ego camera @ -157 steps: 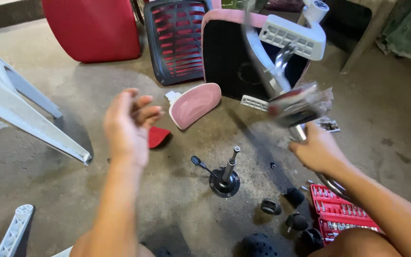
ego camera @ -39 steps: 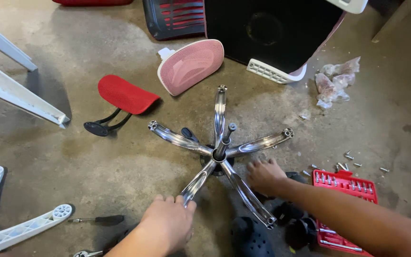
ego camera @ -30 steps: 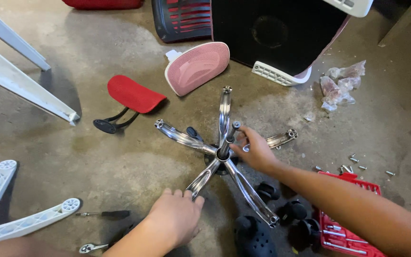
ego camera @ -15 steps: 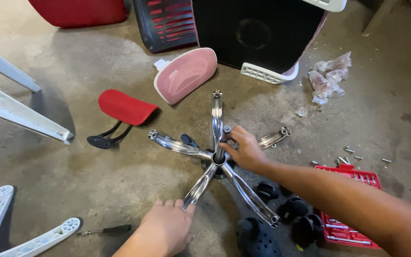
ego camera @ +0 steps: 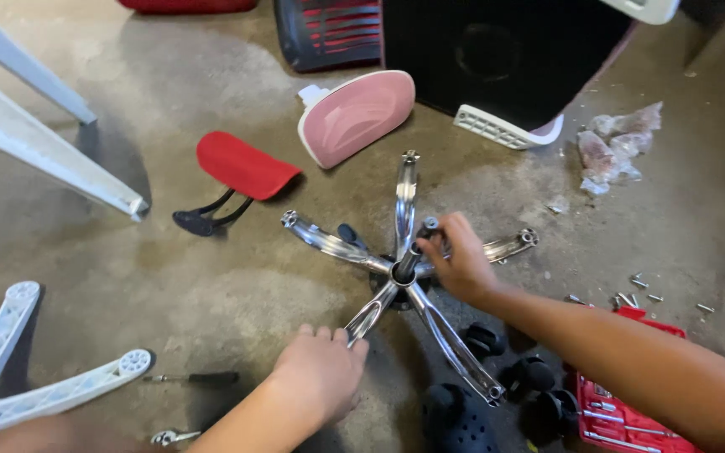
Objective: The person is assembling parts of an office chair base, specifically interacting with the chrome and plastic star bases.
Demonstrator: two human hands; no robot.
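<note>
A chrome five-arm chair base lies flat on the concrete floor. A short grey post stands tilted in its hub. My right hand is closed around the top of that post. My left hand rests on the end of the near-left arm, fingers curled over it. Black caster wheels lie beside the near-right arm, under my right forearm.
A pink padded armrest, a red armrest on a black bracket, a black chair seat, a white plastic base, white legs, a red tool case, loose screws, a screwdriver and crumpled plastic.
The chair base now lies on the floor instead of being held up. My right hand moved from the near-right arm up to the hub post. My left hand stayed on the near-left arm.
</note>
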